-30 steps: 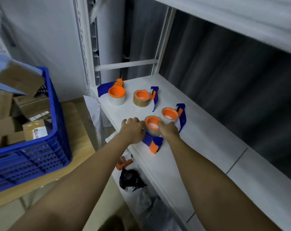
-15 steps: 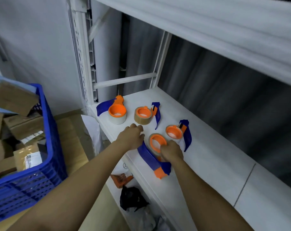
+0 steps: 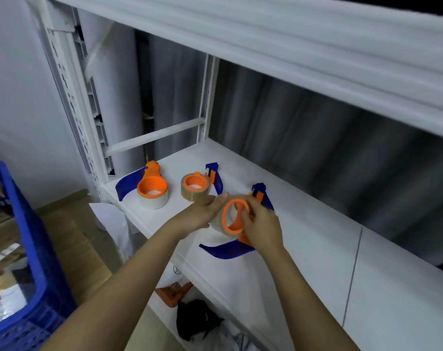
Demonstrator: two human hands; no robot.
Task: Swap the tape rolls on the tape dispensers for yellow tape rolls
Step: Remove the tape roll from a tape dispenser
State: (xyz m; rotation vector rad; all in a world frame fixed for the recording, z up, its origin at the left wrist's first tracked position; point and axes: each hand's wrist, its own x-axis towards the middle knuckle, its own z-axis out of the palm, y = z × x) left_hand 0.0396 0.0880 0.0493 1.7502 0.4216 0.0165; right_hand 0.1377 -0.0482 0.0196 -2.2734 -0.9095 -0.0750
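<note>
Both hands on one dispenser (image 3: 237, 239)
Left hand (image 3: 202, 214) and right hand (image 3: 262, 225) grip its roll (image 3: 221, 220); a hard tug could knock the dispenser (image 3: 262, 196) at 1 o'clock.

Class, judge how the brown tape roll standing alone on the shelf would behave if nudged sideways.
The brown tape roll lies flat on its side face, so it would probably slide rather than roll. Tipped onto its round edge, it could roll off the white shelf.
</note>
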